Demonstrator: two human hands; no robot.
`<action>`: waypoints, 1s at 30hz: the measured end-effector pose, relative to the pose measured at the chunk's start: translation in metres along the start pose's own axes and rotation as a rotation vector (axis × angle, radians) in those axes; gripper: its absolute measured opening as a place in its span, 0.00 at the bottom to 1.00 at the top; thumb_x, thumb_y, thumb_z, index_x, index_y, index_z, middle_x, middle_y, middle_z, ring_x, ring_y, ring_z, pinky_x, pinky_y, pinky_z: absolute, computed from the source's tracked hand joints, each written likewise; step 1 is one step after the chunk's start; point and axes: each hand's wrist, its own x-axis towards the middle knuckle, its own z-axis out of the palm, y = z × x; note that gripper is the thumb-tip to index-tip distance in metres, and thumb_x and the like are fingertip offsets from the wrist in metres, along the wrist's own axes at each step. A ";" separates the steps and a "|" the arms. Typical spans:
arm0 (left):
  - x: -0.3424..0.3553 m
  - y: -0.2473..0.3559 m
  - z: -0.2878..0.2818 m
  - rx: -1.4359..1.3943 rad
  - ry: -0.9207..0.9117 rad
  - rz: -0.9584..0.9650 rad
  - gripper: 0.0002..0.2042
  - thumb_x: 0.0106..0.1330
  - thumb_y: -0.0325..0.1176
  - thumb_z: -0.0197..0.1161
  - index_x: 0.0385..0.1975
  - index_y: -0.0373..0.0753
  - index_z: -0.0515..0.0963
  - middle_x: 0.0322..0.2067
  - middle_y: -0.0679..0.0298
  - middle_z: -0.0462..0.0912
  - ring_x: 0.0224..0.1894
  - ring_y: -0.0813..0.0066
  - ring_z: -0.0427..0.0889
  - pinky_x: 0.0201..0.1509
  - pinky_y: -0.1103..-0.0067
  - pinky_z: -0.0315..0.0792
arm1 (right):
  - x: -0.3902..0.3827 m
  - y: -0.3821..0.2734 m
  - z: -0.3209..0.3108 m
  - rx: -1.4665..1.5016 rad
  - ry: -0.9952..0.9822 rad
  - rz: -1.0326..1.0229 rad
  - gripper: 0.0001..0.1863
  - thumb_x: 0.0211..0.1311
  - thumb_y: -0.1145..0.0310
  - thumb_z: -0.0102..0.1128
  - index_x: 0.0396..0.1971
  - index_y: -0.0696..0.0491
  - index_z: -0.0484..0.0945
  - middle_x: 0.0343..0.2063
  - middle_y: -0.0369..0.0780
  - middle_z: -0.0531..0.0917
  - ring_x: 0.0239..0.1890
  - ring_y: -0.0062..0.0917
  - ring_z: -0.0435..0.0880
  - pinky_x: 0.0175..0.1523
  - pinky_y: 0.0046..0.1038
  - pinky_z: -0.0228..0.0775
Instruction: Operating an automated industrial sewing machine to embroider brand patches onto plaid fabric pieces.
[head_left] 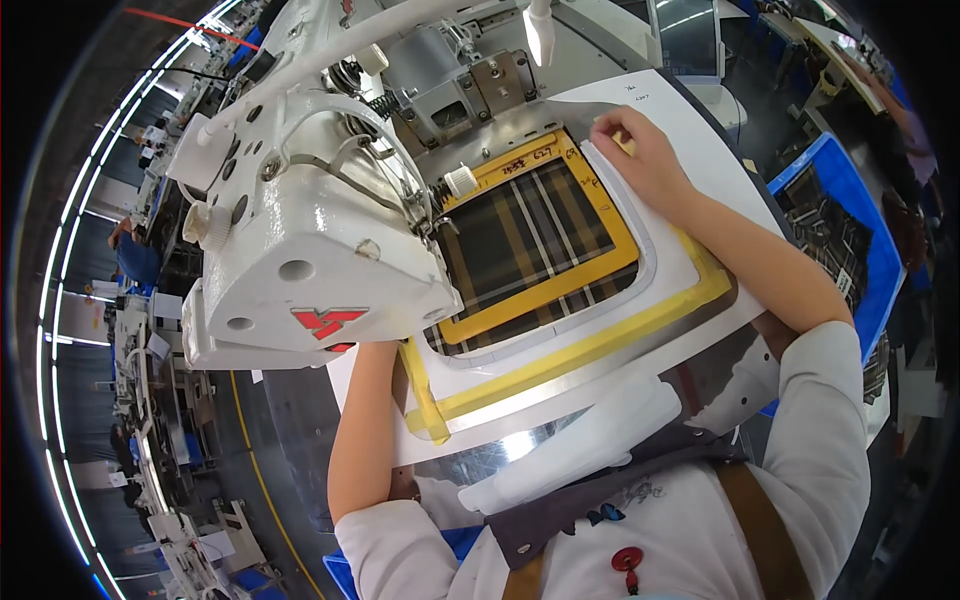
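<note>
A yellow clamp frame (622,238) with handwritten marks lies over dark plaid fabric (520,235) with white and brown stripes, beneath the white sewing machine head (330,240). Around it sits a white plate (655,285) edged with yellow tape (600,345). Beside the frame's far right corner, my right hand (645,160) has its fingers curled in. A small yellowish bit shows among them, too small to name. My left forearm (365,430) reaches up under the machine head, which hides the left hand.
On the right stands a blue bin (868,200) with plaid fabric pieces. A white padded roll (575,445) lies along the near table edge, close to my body. Behind the frame is a metal machine mechanism (455,85). Another person (137,255) is far off at left.
</note>
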 end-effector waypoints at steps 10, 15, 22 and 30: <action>-0.042 0.136 -0.079 -0.301 -0.230 0.312 0.24 0.55 0.38 0.67 0.52 0.38 0.73 0.58 0.53 0.73 0.58 0.54 0.72 0.61 0.64 0.65 | -0.108 -0.065 -0.052 -0.387 -0.703 -0.438 0.28 0.57 0.59 0.63 0.54 0.58 0.72 0.55 0.47 0.76 0.60 0.38 0.74 0.64 0.39 0.63; -0.044 0.144 -0.078 -0.289 -0.278 0.332 0.28 0.54 0.40 0.67 0.56 0.39 0.71 0.60 0.52 0.70 0.62 0.54 0.68 0.64 0.63 0.61 | -0.122 -0.066 -0.059 -0.434 -0.633 -0.441 0.27 0.59 0.56 0.62 0.52 0.60 0.74 0.54 0.47 0.77 0.59 0.38 0.75 0.63 0.39 0.64; -0.052 0.138 -0.076 -0.259 -0.199 0.289 0.25 0.55 0.39 0.69 0.53 0.38 0.73 0.56 0.54 0.75 0.58 0.55 0.74 0.61 0.65 0.66 | -0.126 -0.071 -0.056 -0.476 -0.624 -0.486 0.26 0.60 0.54 0.61 0.47 0.61 0.77 0.52 0.49 0.78 0.58 0.38 0.76 0.62 0.38 0.65; -0.050 0.138 -0.076 -0.283 -0.165 0.309 0.23 0.53 0.38 0.70 0.49 0.39 0.75 0.55 0.55 0.76 0.56 0.55 0.76 0.59 0.65 0.68 | -0.127 -0.074 -0.058 -0.533 -0.611 -0.500 0.26 0.58 0.54 0.62 0.47 0.61 0.77 0.51 0.49 0.79 0.57 0.39 0.76 0.62 0.38 0.65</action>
